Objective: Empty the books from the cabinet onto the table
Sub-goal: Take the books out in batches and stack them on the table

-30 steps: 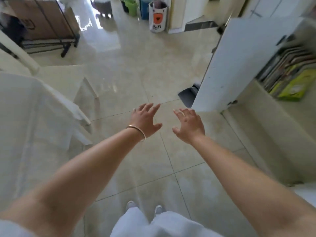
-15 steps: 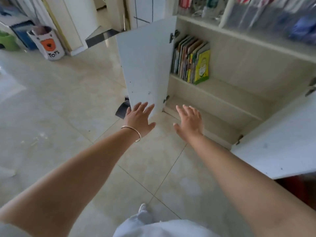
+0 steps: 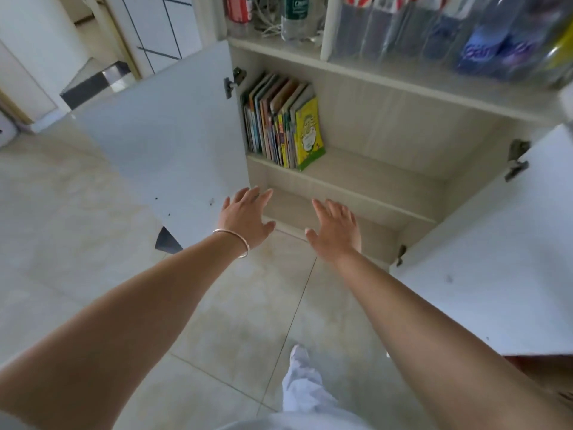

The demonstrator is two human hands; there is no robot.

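— Books (image 3: 280, 119), colourful thin paperbacks: where?
— Upright at the left end of the pale wooden cabinet (image 3: 387, 125) shelf.
— Hands?
— Left hand (image 3: 246, 217) and right hand (image 3: 335, 231) both outstretched, fingers straight, holding nothing.

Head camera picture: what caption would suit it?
Both open hands, left and right, reach toward books in the open cabinet.
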